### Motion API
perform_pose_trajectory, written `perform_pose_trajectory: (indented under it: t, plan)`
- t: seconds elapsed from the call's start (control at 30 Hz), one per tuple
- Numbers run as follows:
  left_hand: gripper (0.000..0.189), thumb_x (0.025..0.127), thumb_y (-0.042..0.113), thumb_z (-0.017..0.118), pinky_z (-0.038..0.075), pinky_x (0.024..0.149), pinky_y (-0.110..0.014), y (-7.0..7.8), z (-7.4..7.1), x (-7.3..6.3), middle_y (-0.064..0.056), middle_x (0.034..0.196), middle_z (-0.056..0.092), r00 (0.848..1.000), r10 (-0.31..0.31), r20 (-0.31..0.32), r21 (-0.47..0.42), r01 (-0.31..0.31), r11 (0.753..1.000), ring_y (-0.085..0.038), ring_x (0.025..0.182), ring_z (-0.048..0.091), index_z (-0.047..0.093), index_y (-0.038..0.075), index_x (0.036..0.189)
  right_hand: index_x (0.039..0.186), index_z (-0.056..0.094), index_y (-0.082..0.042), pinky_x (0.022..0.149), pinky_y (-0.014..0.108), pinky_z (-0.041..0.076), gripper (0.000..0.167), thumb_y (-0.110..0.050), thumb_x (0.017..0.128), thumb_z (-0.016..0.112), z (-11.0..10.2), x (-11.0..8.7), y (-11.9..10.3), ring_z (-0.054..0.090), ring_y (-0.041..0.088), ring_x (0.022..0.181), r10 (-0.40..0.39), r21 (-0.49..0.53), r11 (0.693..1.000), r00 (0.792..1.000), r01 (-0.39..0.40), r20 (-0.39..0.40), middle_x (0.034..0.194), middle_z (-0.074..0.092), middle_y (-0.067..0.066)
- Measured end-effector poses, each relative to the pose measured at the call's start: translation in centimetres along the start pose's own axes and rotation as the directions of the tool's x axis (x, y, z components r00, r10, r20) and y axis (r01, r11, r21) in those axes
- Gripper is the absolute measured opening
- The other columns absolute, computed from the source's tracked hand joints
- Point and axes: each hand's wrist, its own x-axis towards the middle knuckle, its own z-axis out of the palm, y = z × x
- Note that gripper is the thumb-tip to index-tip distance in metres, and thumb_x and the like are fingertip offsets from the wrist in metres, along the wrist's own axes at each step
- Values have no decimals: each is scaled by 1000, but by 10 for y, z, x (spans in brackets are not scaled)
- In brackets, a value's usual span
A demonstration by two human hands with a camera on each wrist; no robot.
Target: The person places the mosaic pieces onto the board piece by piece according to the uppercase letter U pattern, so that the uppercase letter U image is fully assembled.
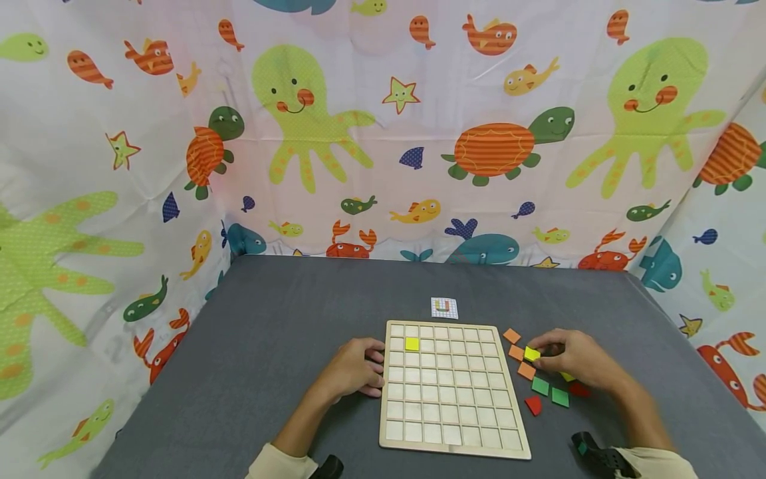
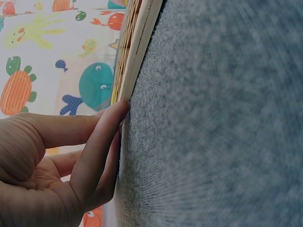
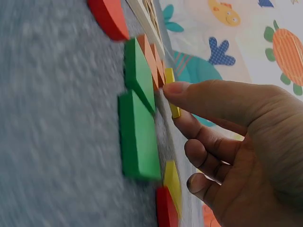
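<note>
My left hand (image 1: 352, 369) rests beside the wooden grid board (image 1: 455, 450), its fingertips touching the left edge. In the left wrist view, a fingertip meets the board's side (image 2: 137, 56) close to the cloth. One yellow square tile (image 1: 411, 344) lies in an upper-left cell of the board. Right of the board, my right hand (image 1: 577, 359) pinches another yellow square tile (image 3: 169, 75) between thumb and finger. Beneath and around this hand lie several orange tiles (image 1: 526, 370), two green tiles (image 3: 139, 137), red pieces (image 1: 533, 405) and a further yellow tile (image 3: 172, 182), partly hidden.
A small card (image 1: 444, 308) with a coloured pattern on a grid lies behind the board. Grey cloth (image 1: 287, 306) covers the table. A curtain (image 1: 383, 133) printed with sea animals hangs behind and at both sides.
</note>
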Motion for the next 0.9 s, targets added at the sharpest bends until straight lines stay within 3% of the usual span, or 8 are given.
perform_pose_trajectory:
  t: [0.5, 0.7, 0.9]
  plan:
    - [67, 79, -20, 74, 68, 63, -36, 0, 0, -1, -19, 115, 62, 1000, 1, -8, 1, -1, 1000, -22, 89, 69, 57, -10, 143, 120, 79, -12, 72, 27, 54, 35, -31, 91, 84, 19, 11, -35, 59, 20, 92, -92, 82, 992, 996, 93, -18, 113, 68, 4]
    - [67, 79, -19, 75, 68, 62, -36, 0, 0, -1, -19, 116, 62, 1000, -2, -14, -4, 2, 1000, -21, 89, 69, 58, -9, 142, 115, 81, -18, 72, 28, 50, 31, -32, 88, 87, 30, 18, -48, 57, 18, 90, -126, 77, 989, 992, 127, -26, 102, 67, -1]
    - [66, 79, -19, 75, 68, 63, -36, 1, 1, -2, -20, 117, 62, 1000, -11, -11, -12, 10, 1000, -23, 92, 69, 57, -9, 142, 114, 80, -15, 65, 26, 48, 30, -28, 88, 87, 42, 23, -61, 53, 14, 84, -186, 109, 976, 982, 186, -8, 96, 64, 0]
